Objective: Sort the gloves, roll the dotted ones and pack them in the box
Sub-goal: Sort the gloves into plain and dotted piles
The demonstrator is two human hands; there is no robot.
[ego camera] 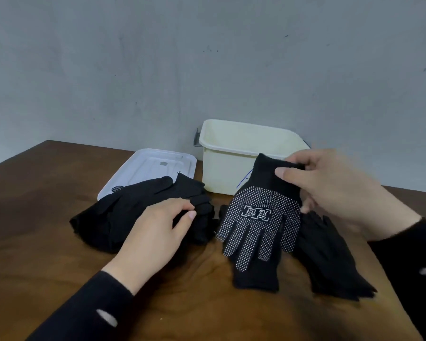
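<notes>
A black glove with white dots (258, 222) hangs fingers-down at centre, its fingertips touching another black glove lying on the table. My right hand (330, 185) pinches its cuff in front of the cream box (221, 148). A heap of black gloves (133, 212) lies left of centre, and my left hand (158, 230) rests on it with straight fingers. More black gloves (330, 262) lie at the right, under my right wrist. Nothing shows inside the box from this angle.
The white box lid (148, 166) lies flat behind the left heap. The brown wooden table (35, 217) ends at a grey wall just behind the box. My dark sleeves reach in from the bottom corners.
</notes>
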